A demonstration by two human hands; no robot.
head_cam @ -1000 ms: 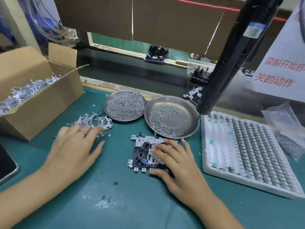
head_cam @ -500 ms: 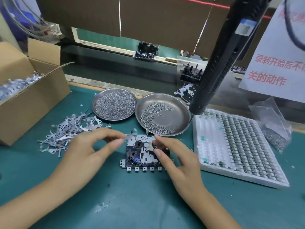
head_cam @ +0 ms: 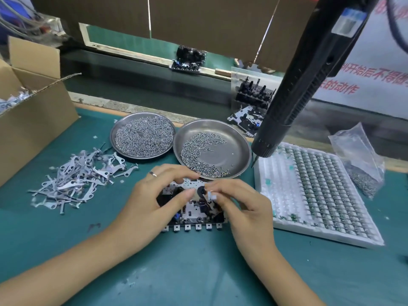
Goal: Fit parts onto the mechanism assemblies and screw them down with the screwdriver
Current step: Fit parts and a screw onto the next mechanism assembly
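Note:
A mechanism assembly (head_cam: 194,214), a white and black plate with a row of metal tabs along its near edge, lies flat on the green mat. My left hand (head_cam: 152,195) is over its left half, thumb and fingers curled down onto it; the small metal part it carried is hidden under the fingers. My right hand (head_cam: 238,202) covers the right half and pinches a small white piece (head_cam: 212,194) at the assembly's top right. A black electric screwdriver (head_cam: 293,89) hangs above the right, untouched, with its tip near the white tray.
Two steel dishes of screws, left dish (head_cam: 123,131) and right dish (head_cam: 238,138), sit behind the assembly. A pile of flat metal levers (head_cam: 77,175) lies left, a cardboard box (head_cam: 37,120) beyond it. A white tray of parts (head_cam: 318,195) and a plastic bag (head_cam: 357,160) are on the right.
My left hand picked a metal lever from the pile and brought it over the assembly. My right hand shifted from resting on the assembly to pinching at its top right.

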